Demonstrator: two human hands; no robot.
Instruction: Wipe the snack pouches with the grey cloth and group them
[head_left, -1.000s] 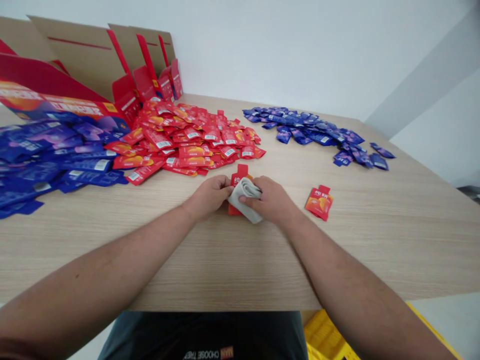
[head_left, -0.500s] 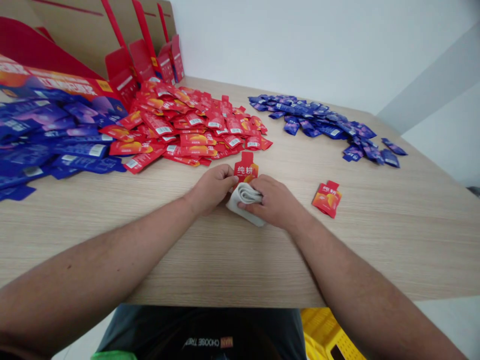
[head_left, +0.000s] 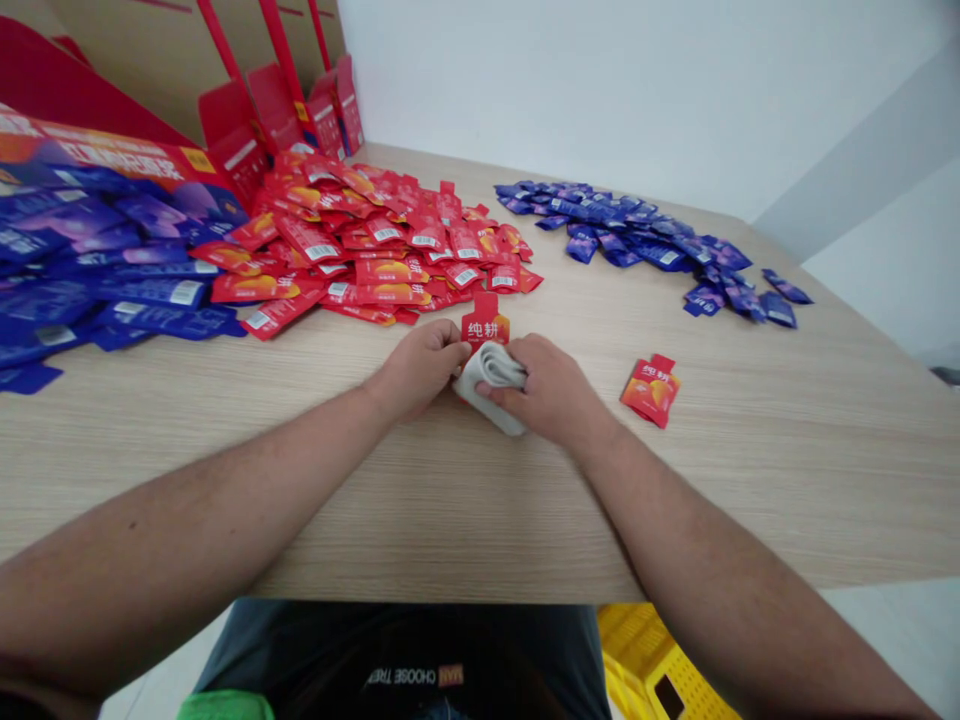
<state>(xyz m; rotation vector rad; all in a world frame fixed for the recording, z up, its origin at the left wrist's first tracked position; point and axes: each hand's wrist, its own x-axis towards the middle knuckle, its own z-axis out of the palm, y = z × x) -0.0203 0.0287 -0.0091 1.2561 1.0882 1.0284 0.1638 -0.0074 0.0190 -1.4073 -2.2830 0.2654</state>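
Note:
Between my hands is a red sachet [head_left: 484,325] with white characters and an orange fruit print, its spout end pointing away from me. My left hand [head_left: 422,370] is closed, pinching the sachet's left edge between thumb and fingers. A folded, rolled white cloth [head_left: 491,390] is gripped in my right hand [head_left: 551,388] and lies against the lower part of the sachet, which it hides. To the right, apart from both hands, a single red sachet [head_left: 651,390] lies flat on the table.
A heap of red sachets [head_left: 390,240] spreads beyond my left hand. Blue sachets [head_left: 142,260] pile up at the left, and more blue sachets [head_left: 630,225] lie at the back right. Red cartons [head_left: 240,135] stand at the back left. A yellow crate [head_left: 660,660] sits below the table edge.
The white cloth has shifted slightly in my right hand over the sachet. My left hand keeps its pinch, and the whole view has tilted a little.

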